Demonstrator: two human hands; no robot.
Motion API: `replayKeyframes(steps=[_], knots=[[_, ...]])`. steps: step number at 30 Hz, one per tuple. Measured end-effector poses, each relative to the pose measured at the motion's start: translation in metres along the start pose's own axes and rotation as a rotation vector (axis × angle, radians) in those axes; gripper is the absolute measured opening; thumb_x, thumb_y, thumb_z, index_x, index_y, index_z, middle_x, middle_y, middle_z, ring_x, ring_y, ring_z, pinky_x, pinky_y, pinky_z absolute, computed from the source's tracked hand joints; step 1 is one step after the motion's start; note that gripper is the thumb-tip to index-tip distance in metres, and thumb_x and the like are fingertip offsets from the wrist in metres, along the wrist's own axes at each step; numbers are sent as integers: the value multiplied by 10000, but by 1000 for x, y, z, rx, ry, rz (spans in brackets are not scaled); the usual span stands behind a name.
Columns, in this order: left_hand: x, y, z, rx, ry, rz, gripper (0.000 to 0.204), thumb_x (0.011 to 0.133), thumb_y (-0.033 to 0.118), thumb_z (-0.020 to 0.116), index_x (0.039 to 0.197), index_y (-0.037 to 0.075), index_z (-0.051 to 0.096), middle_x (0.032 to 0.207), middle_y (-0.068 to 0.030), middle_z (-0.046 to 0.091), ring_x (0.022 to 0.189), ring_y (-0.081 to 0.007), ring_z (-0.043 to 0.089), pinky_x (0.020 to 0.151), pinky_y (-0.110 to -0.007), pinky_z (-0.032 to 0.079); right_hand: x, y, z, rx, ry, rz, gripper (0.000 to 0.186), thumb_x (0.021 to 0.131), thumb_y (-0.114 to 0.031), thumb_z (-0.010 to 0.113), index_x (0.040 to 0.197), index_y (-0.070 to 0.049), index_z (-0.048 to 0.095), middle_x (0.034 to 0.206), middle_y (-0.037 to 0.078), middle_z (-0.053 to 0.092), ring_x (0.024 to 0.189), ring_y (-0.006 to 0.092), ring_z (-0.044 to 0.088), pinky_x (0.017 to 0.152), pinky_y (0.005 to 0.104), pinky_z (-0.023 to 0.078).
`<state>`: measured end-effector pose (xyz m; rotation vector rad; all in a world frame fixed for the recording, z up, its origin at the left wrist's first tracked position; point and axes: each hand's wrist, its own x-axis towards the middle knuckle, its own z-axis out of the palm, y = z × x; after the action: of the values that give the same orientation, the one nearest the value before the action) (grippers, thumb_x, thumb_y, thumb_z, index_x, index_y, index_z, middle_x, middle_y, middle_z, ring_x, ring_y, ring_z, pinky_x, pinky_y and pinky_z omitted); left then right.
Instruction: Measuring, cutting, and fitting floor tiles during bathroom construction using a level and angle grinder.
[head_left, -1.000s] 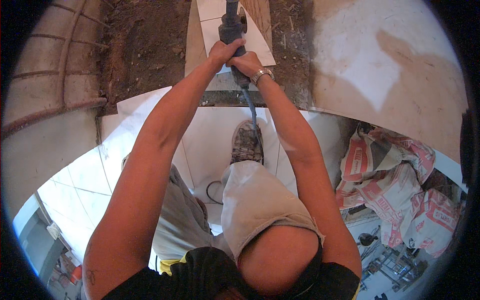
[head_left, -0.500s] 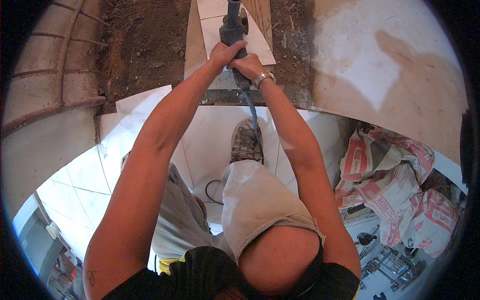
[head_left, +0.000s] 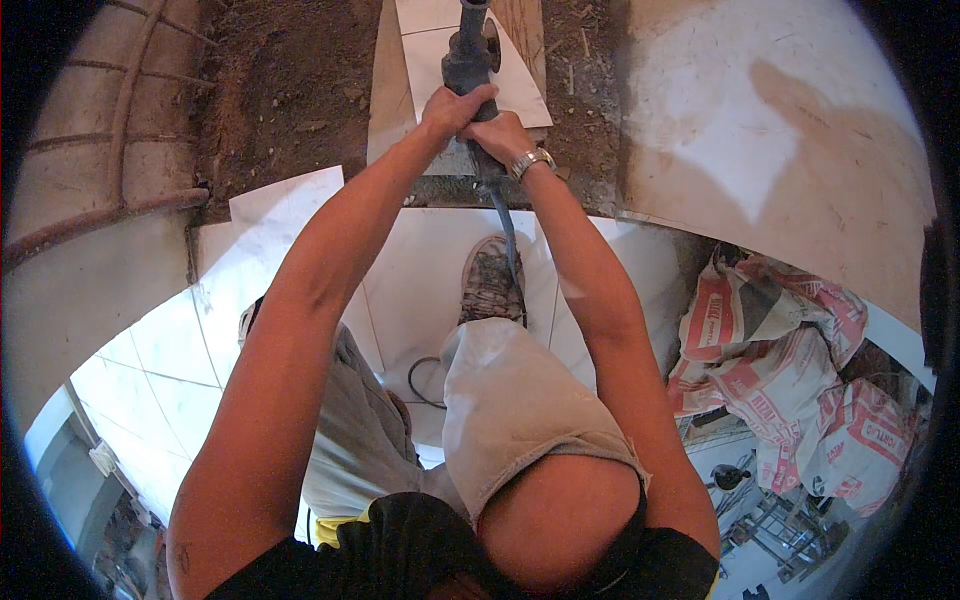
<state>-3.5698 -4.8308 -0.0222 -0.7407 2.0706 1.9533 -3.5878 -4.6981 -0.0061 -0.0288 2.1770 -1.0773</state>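
Both my hands grip a dark corded power tool [head_left: 467,72] that looks like an angle grinder, held out at arm's length. Nearer its head, my left hand [head_left: 457,108] is wrapped round the body. Just behind it and to the right, my right hand [head_left: 503,138] closes on the rear part; a metal watch [head_left: 532,162] is on that wrist. A round, disc-like part [head_left: 491,45] shows at the tool's right side. Beneath lies a white tile [head_left: 515,98] with a thin line across it, resting on a wooden board [head_left: 385,100]. The tool hides whether anything touches the tile.
The tool's cord [head_left: 507,225] runs back past my shoe [head_left: 490,280] over white floor tiles [head_left: 405,255]. Dark soil [head_left: 290,100] flanks the board. Rusty bars [head_left: 125,120] stand left; a pale panel [head_left: 770,130] and crumpled red-and-white sacks [head_left: 785,375] are on the right.
My hands and the tool have shifted very slightly back toward me and to the right over the tile. Both grips are unchanged.
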Motion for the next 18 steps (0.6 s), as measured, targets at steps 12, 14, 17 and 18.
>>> replayKeyframes(steps=[12,14,17,18], knots=[[-15,6,2,111,46,-77,518,765,546,768,804,33,707,748,-56,670,630,-151,601,570,-319,465,0,16,3,-39,-6,27,441,612,-329,814,823,45,712,800,135,711,724,234,673,673,357,528],[-13,1,-3,99,50,-63,511,770,544,765,809,37,708,747,-55,669,630,-150,601,574,-318,466,-2,10,7,-49,-27,55,374,655,-283,800,862,17,714,795,84,701,699,193,643,651,335,499],[-10,1,2,80,26,-58,497,780,538,760,820,45,707,745,-52,668,631,-148,601,579,-317,468,-1,15,1,-24,10,-12,494,577,-380,821,770,62,715,792,192,718,749,284,706,695,381,554],[-10,0,3,84,17,-83,490,785,535,758,825,49,707,744,-50,668,632,-147,602,581,-317,469,-3,16,0,-39,7,-13,493,579,-383,818,766,62,716,789,192,718,749,284,706,695,382,553]])
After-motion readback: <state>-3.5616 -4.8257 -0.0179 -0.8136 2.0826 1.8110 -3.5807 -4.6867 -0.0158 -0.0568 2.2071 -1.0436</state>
